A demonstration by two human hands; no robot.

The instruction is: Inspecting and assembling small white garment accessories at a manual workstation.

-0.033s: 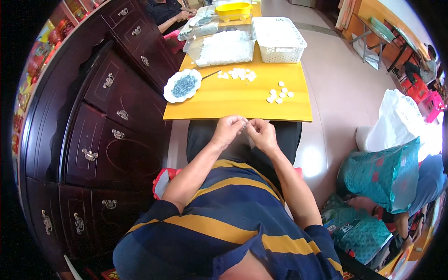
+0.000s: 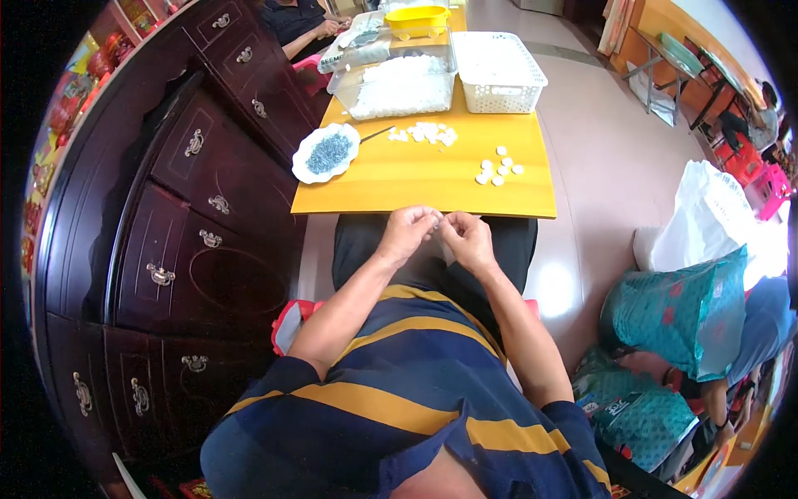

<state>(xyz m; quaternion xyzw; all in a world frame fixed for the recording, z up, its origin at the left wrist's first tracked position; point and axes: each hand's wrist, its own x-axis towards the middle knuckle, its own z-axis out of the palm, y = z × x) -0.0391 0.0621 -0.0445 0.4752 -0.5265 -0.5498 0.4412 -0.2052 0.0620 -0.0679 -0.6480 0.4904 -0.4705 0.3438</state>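
Observation:
My left hand point(image 2: 409, 234) and my right hand point(image 2: 468, 239) meet fingertip to fingertip just off the near edge of the yellow table point(image 2: 374, 187). Both are closed in a pinch; whatever sits between the fingers is too small to make out. Beyond them on the left stands a white scalloped dish point(image 2: 301, 170) heaped with small dark grey-blue pieces point(image 2: 329, 153). A thin dark tool point(image 2: 378, 133) lies beside its rim. Small flat white pieces point(image 2: 428, 133) are scattered mid-table, and several round white pieces point(image 2: 497, 180) lie in a group to the right.
Farther back stand a clear bin point(image 2: 337, 87) of white pieces, a white perforated basket point(image 2: 503, 98) and a yellow tub point(image 2: 416, 17). A dark drawer cabinet point(image 2: 166, 224) lines the left. Stuffed teal bags point(image 2: 677, 312) sit right. Another person point(image 2: 299, 25) sits at the far left.

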